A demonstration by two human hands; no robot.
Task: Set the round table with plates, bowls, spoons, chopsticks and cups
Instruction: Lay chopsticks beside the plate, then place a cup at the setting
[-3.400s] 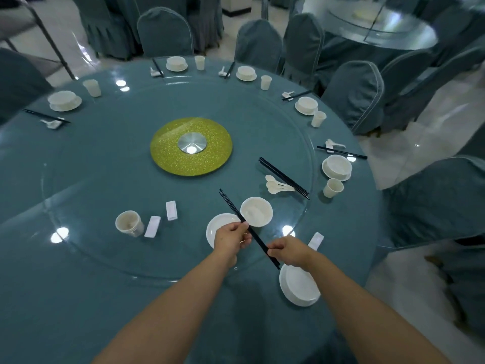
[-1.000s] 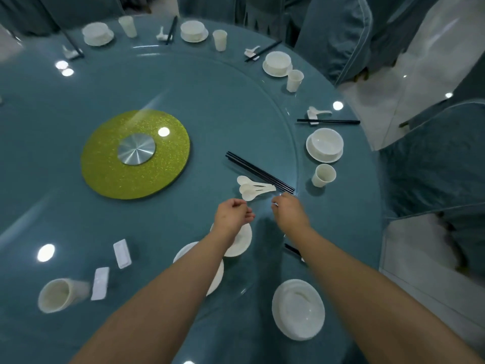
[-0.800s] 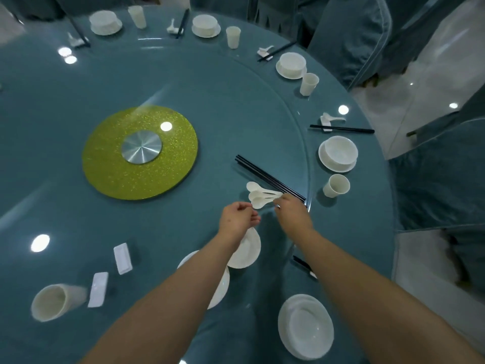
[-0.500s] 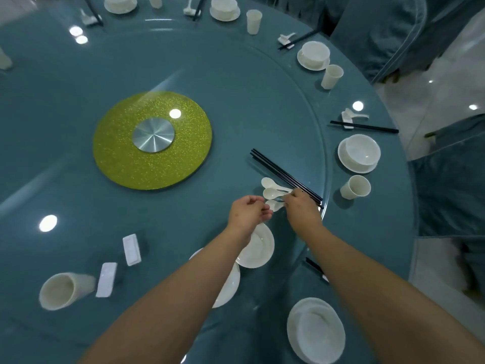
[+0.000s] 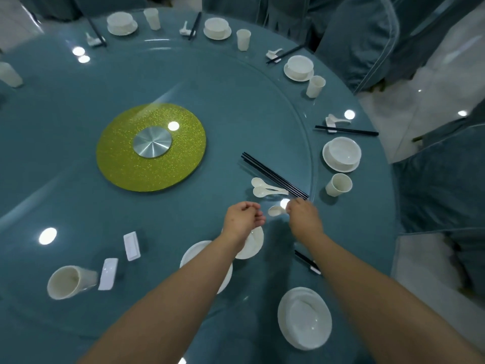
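My right hand (image 5: pixel 304 216) pinches the handle of a white spoon (image 5: pixel 275 210), held just above the glass turntable (image 5: pixel 236 106). Two more white spoons (image 5: pixel 265 189) lie beyond it beside a bundle of black chopsticks (image 5: pixel 273 175). My left hand (image 5: pixel 242 219) hovers next to the spoon with curled fingers and holds nothing. Beneath my left wrist sits a white bowl (image 5: pixel 253 243), with a white plate (image 5: pixel 199 256) partly hidden under my forearm. A plate and bowl set (image 5: pixel 304 317) stands near the table edge. Black chopsticks (image 5: pixel 305 261) lie on a rest beside my right forearm.
A tipped cup (image 5: pixel 69 282) and two white chopstick rests (image 5: pixel 131 245) lie at the left. Finished settings with bowls (image 5: pixel 342 153), cups (image 5: pixel 338 185) and chopsticks ring the far and right edge. A yellow disc (image 5: pixel 151 147) marks the centre. Covered chairs (image 5: pixel 357 40) surround the table.
The chopsticks both hands held were set down by the near plate. Both hands then reached forward to the spoons, and my right hand has lifted one spoon away from the pile.
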